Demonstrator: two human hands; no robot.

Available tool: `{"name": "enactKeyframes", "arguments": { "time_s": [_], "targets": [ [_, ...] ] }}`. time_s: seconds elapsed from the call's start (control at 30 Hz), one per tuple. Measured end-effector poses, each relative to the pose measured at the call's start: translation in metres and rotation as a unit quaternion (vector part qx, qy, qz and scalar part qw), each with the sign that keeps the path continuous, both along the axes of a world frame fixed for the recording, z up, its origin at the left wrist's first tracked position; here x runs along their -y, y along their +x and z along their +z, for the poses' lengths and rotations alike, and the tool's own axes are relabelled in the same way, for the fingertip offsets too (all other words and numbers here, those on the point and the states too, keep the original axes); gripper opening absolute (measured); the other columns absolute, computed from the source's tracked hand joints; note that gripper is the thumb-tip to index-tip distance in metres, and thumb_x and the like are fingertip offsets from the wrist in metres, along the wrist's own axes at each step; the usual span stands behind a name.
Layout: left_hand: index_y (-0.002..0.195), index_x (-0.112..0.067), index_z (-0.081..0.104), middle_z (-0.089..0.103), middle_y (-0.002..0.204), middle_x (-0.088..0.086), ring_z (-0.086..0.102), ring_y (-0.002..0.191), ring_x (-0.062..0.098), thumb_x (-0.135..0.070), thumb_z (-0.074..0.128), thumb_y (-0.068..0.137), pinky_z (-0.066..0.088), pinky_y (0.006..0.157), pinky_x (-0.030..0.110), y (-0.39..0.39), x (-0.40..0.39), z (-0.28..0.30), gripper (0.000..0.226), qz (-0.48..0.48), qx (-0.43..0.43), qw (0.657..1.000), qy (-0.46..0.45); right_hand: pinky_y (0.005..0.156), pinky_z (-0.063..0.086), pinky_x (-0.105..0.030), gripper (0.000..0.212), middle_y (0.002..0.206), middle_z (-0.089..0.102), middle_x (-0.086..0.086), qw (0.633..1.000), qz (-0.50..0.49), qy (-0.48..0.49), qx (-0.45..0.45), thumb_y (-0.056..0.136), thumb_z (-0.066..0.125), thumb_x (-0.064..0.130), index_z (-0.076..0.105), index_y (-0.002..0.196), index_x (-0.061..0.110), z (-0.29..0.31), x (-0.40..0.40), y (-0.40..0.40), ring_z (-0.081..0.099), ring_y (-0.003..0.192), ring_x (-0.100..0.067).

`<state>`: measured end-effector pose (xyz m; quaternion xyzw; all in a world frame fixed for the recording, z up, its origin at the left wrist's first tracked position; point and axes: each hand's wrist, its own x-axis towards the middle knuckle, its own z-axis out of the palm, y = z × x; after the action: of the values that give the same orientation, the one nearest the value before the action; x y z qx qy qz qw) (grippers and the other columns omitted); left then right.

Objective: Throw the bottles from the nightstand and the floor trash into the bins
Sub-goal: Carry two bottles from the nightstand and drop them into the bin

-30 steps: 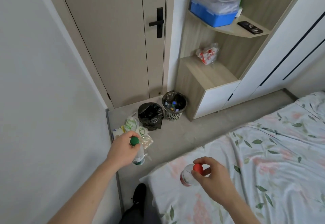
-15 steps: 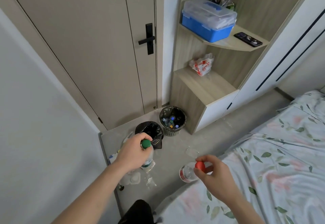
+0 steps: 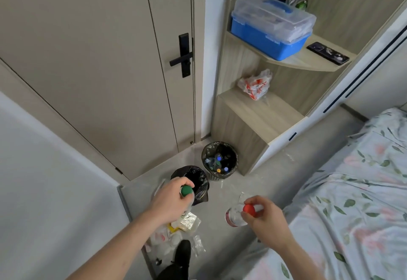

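1. Green is the cap of the bottle [image 3: 186,192] that is held in the left hand [image 3: 170,200]; the fingers are wrapped tight around its neck; the bottle hangs over the near edge of the black-bag bin [image 3: 191,181].
2. A red cap is seen on the second bottle [image 3: 236,213]; it is pinched at the top by the right hand [image 3: 265,219], with the fingers closed on it; the clear bottle is tipped to the side above the grey floor [image 3: 253,183].
3. The mesh bin [image 3: 220,161] is set just beside the black-bag bin, near the door [image 3: 110,70]; many bottles are seen inside it.
4. Floor trash [image 3: 176,229] of wrappers and plastic is piled under the left hand, next to a black shoe [image 3: 184,252].
5. A blue box [image 3: 271,27] with a clear lid and a dark phone [image 3: 328,53] are kept on the top shelf; a white and red bag [image 3: 255,84] is kept on the lower shelf.
6. A bed [image 3: 356,191] with a leaf sheet is seen on the right.
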<state>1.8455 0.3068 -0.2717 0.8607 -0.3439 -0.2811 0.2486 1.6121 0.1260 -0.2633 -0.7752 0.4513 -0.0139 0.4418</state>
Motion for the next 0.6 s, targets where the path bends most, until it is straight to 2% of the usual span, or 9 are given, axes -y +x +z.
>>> {"name": "enactKeyframes", "arguments": {
  "time_s": [0.03,0.13,0.23,0.3,0.4,0.6],
  "targets": [
    [0.106,-0.047,0.059,0.063,0.095,-0.021,0.054,0.055,0.001,-0.044,0.058,0.087,0.045,0.065,0.028,0.013,0.005,0.002,0.019,-0.002,0.005,1.0,-0.006,0.064,0.057,-0.026,0.016,0.093,0.071,0.014,1.0,-0.001,0.0,0.0,0.081,0.076,0.028,0.067,0.091,0.037,0.001,0.001,0.015,0.068,0.066,-0.004],
    [0.107,-0.045,0.059,0.06,0.087,-0.02,0.051,0.054,-0.001,-0.042,0.059,0.089,0.044,0.064,0.028,0.045,0.019,0.003,0.018,-0.008,0.008,1.0,-0.019,0.06,0.051,-0.022,0.016,0.089,0.072,0.011,1.0,-0.009,0.007,0.006,0.082,0.075,0.028,0.066,0.091,0.037,0.004,0.009,0.05,0.064,0.059,-0.006],
    [0.108,-0.049,0.056,0.06,0.104,-0.026,0.057,0.064,0.001,-0.046,0.056,0.09,0.053,0.071,0.03,0.063,0.037,-0.003,0.018,-0.028,-0.003,0.999,-0.019,0.063,0.054,-0.026,0.016,0.091,0.071,0.014,1.0,-0.031,-0.001,0.005,0.081,0.074,0.033,0.065,0.093,0.039,0.009,0.022,0.067,0.067,0.068,-0.009],
    [0.108,-0.048,0.056,0.057,0.111,-0.027,0.061,0.074,0.003,-0.045,0.057,0.092,0.055,0.078,0.033,0.07,0.054,-0.006,0.017,-0.043,-0.005,0.999,-0.022,0.059,0.055,-0.026,0.016,0.091,0.071,0.014,0.999,-0.039,-0.008,0.0,0.083,0.073,0.034,0.064,0.093,0.039,0.013,0.033,0.07,0.067,0.066,-0.01],
    [0.106,-0.043,0.058,0.056,0.113,-0.024,0.062,0.082,0.006,-0.037,0.06,0.095,0.054,0.082,0.034,0.077,0.081,-0.01,0.013,-0.064,-0.014,0.997,-0.029,0.057,0.054,-0.024,0.013,0.089,0.071,0.01,0.998,-0.054,-0.016,-0.007,0.084,0.072,0.031,0.064,0.093,0.037,0.017,0.052,0.07,0.068,0.06,-0.009],
    [0.108,-0.043,0.058,0.053,0.114,-0.023,0.063,0.086,0.008,-0.029,0.06,0.096,0.052,0.086,0.032,0.09,0.136,-0.029,0.019,-0.065,-0.026,0.997,-0.02,0.062,0.051,-0.019,0.013,0.098,0.07,0.016,0.998,-0.054,-0.008,-0.034,0.083,0.073,0.031,0.066,0.092,0.036,0.003,0.113,0.082,0.069,0.07,0.0]
  ]
}}
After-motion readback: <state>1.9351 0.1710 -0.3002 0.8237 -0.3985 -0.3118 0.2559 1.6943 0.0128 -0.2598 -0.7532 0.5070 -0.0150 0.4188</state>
